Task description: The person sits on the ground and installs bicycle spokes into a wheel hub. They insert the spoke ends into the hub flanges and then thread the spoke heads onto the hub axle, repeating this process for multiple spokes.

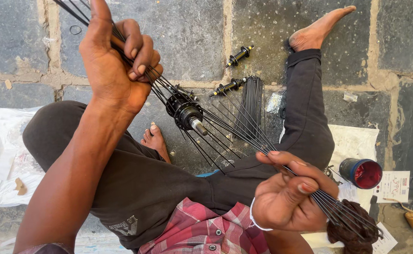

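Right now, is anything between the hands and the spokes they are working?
Nothing visible. The left hand grips one bundle of spokes directly, and the right hand grips the other end's bundle. The hub hangs between them, above the floor.

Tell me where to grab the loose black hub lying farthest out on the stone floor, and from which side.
Take the loose hub by its thicker middle barrel, coming straight down from above. It lies flat and slanted on the stone floor, apart from the second hub and the spoke pile, so fingers should close across the barrel, clear of the thin axle ends.
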